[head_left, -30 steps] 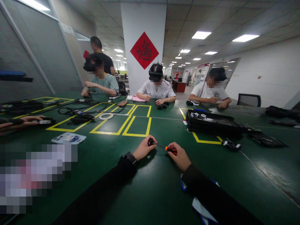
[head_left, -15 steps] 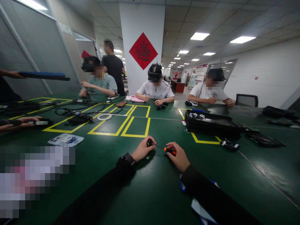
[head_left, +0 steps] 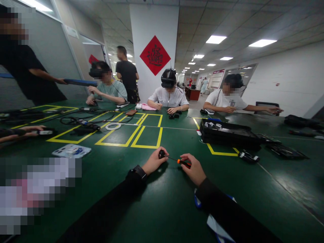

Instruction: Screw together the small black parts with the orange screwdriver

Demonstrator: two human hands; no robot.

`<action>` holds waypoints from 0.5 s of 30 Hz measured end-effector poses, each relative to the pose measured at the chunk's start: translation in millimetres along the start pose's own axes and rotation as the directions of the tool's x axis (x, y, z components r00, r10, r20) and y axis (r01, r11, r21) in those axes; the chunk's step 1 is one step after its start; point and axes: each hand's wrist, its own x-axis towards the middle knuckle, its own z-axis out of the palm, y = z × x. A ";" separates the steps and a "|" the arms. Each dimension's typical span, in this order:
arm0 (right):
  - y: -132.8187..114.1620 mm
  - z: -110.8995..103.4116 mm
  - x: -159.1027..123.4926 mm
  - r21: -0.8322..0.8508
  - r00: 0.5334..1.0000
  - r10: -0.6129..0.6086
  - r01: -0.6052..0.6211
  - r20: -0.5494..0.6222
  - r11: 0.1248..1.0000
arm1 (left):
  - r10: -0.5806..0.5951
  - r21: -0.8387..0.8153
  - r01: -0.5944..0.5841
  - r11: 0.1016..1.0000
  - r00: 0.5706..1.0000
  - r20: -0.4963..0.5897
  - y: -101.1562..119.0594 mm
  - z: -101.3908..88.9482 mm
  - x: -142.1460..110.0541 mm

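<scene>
My right hand [head_left: 194,169] is closed round the black and orange handle of a screwdriver [head_left: 182,163]. The thin shaft points left, its tip reaching a small black round part [head_left: 161,154] pinched in my left hand [head_left: 155,162]. What exactly the part is, I cannot make out, and my fingers cover some of it. Both hands are just above the green table [head_left: 167,195], in front of the yellow tape lines.
A black tray [head_left: 227,133] with small white pieces stands to the right, beside a small black device [head_left: 248,157]. At left lie a patterned phone case [head_left: 71,151], a white cable coil [head_left: 113,126] and black cables. Co-workers sit across the table.
My hands keep their place; the screwdriver handle looks slightly turned. At far left a standing person carrying a long blue object has moved right. The co-worker at right has stretched out an arm.
</scene>
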 end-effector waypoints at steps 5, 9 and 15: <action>3.9 2.3 1.8 -0.094 0.999 0.024 -0.020 0.044 0.995 | -0.011 0.027 0.011 1.000 1.000 0.006 2.7 0.5 0.1; 6.0 1.3 3.0 -0.114 0.997 0.035 -0.028 0.062 0.993 | -0.010 0.020 0.010 1.000 1.000 0.003 2.8 0.5 0.2; 0.4 -1.4 1.0 -0.071 0.998 0.049 -0.046 0.046 0.996 | -0.028 0.016 0.029 0.999 1.000 -0.011 2.3 0.5 0.3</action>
